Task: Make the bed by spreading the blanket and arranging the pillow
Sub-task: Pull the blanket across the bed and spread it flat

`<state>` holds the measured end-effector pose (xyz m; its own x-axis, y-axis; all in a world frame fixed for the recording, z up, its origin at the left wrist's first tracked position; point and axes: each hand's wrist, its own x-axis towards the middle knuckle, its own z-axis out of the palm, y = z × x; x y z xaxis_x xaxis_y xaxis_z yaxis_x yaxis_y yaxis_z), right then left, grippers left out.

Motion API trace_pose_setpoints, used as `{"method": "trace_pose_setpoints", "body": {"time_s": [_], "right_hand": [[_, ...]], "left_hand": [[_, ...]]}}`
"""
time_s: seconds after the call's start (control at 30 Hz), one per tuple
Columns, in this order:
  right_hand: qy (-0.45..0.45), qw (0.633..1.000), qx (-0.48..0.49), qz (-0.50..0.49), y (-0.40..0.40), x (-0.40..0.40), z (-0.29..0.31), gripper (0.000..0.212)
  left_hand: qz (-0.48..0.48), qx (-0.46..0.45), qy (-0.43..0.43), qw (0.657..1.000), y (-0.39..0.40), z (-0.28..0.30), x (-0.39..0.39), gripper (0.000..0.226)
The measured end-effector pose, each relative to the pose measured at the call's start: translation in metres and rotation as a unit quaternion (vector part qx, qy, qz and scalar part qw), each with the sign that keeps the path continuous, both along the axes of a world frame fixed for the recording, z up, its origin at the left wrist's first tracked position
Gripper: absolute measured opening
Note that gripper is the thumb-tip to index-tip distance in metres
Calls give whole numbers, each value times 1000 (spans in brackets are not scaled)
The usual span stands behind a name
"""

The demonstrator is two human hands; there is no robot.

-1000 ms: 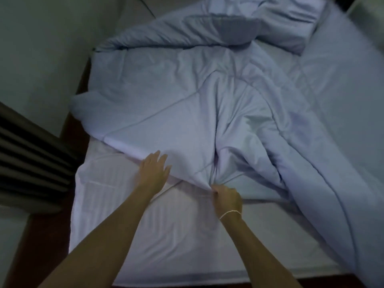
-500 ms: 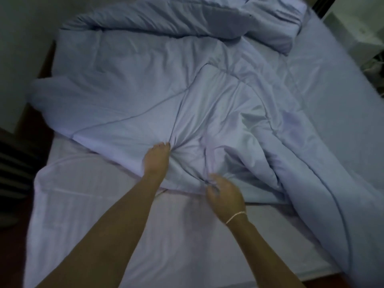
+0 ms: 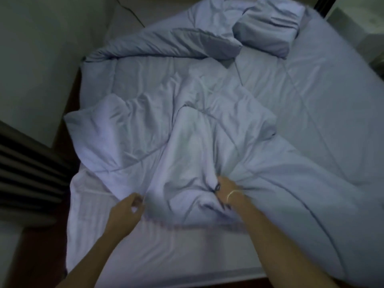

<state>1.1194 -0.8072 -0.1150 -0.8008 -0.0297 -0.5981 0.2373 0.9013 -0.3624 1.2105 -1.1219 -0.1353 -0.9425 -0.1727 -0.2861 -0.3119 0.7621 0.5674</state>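
A pale blue quilted blanket (image 3: 207, 121) lies bunched and creased across the bed, with its far edge rolled over. A pillow (image 3: 268, 28) in the same colour sits at the far end of the bed, right of centre. My right hand (image 3: 227, 190), with a thin bracelet on the wrist, is closed on a gathered fold of the blanket near its front edge. My left hand (image 3: 126, 213) is at the blanket's near edge over the white sheet (image 3: 145, 246), fingers curled; blur hides whether it pinches the fabric.
The bed's left side runs along a grey wall (image 3: 41, 59), with a narrow strip of dark floor (image 3: 41, 246) between. A dark slatted unit (image 3: 25, 179) stands at the left. A thin cable (image 3: 133, 15) hangs on the wall by the bed's far end.
Both hands have pulled back toward me, dragging the blanket's front edge nearer and bunching it. My left hand has come off the blanket's top to its near edge.
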Motion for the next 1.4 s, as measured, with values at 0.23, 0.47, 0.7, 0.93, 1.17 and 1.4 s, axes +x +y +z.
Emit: {"method": "trace_pose_setpoints", "body": {"time_s": [0.23, 0.47, 0.7, 0.93, 1.17, 1.4], "right_hand": [[-94, 978, -5, 185, 1, 124, 27, 31], [-2, 997, -73, -31, 46, 151, 28, 37], [316, 908, -75, -266, 79, 49, 43, 16], [19, 940, -199, -278, 40, 4, 45, 110], [-76, 994, 15, 79, 17, 61, 39, 68], [-75, 995, -14, 62, 2, 174, 32, 51]], "left_hand": [[-34, -5, 126, 991, 98, 54, -108, 68], [-171, -105, -122, 972, 163, -18, -100, 61], [-176, -70, -79, 979, 122, 17, -13, 46], [-156, -132, -223, 953, 48, 46, 51, 39], [-15, -144, -53, 988, 16, 69, 16, 70], [-132, -205, -182, 953, 15, 41, 6, 125]]}}
